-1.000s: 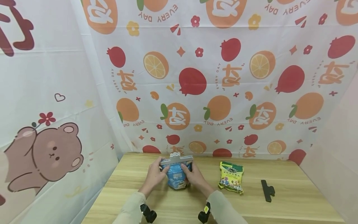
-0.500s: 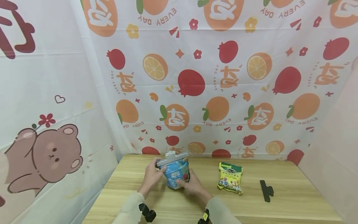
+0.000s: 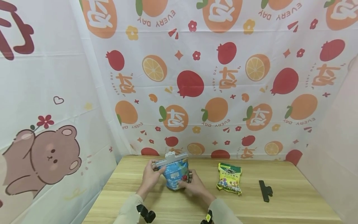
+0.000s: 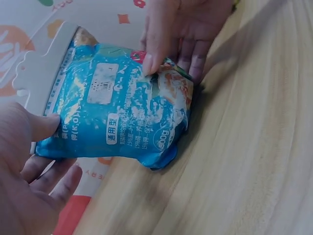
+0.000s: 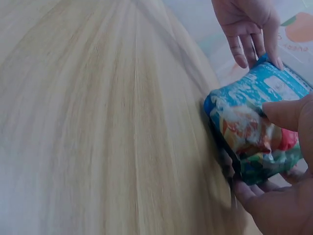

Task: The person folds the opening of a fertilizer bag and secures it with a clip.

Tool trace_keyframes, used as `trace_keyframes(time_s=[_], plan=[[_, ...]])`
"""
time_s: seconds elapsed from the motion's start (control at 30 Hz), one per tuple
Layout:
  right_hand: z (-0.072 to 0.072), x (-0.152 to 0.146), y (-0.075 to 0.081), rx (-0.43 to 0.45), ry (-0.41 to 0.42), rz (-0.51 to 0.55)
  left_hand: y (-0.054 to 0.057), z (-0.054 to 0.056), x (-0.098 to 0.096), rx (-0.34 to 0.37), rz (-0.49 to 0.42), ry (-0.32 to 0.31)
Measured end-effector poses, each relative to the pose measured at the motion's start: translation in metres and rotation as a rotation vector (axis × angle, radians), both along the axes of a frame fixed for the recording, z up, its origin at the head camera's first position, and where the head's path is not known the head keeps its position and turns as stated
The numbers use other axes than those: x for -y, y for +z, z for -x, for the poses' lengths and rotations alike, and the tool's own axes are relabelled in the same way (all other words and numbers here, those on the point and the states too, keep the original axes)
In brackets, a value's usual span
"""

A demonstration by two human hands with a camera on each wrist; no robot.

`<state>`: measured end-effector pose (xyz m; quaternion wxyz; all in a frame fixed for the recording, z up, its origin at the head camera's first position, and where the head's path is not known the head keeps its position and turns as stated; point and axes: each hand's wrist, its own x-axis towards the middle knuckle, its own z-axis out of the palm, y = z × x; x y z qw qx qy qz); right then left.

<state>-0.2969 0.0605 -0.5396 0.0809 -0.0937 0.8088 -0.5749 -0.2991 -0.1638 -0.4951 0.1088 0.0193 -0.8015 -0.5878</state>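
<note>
A blue plastic bag (image 3: 174, 175) with printed text and a white label stands tilted above the wooden table. Across its top edge sits a white bag clip (image 3: 172, 159). My left hand (image 3: 151, 176) pinches the bag's upper left corner by the clip, thumb in front, as the left wrist view shows. With its thumb on the front and fingers behind and beneath, my right hand (image 3: 195, 185) grips the lower right side of the bag. In the right wrist view, the bag's lower end (image 5: 244, 128) shows an orange and red picture.
On the wooden table (image 3: 240, 208), a yellow and green packet (image 3: 230, 178) lies right of the hands. Farther right lies a black bag clip (image 3: 265, 191). A fruit-print cloth (image 3: 209, 130) hangs behind the table, and a bear-print cloth (image 3: 92, 174) hangs at the left.
My right hand has moved from the clip's right end down to the bag's lower right side. The bag and clip have tilted and shifted slightly left. My left hand keeps its hold.
</note>
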Motion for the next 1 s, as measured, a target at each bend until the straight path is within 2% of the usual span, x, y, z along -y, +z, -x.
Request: trace_keyframes(time_s=[0.17,0.47,0.67,0.83,1.0], plan=[[0.0007,-0.0024,-0.0005,-0.016,0.027,0.027,-0.0034,0.0006,0.004,0.017,-0.05,-0.014],[0.0003,-0.0035,-0.0007,0.011,0.008,0.031,-0.0061,-0.0006,0.0041,0.027,-0.09,-0.042],[0.0021,-0.0041,-0.0018,0.01,0.015,0.028,-0.0066,-0.0004,0.0059,0.009,-0.105,-0.068],[0.0026,-0.0038,-0.0007,0.003,0.017,0.019,-0.0083,-0.0006,0.0084,0.023,-0.109,-0.086],[0.004,-0.0024,0.0042,0.02,-0.007,-0.007,-0.0069,-0.0003,0.0097,0.024,-0.111,-0.083]])
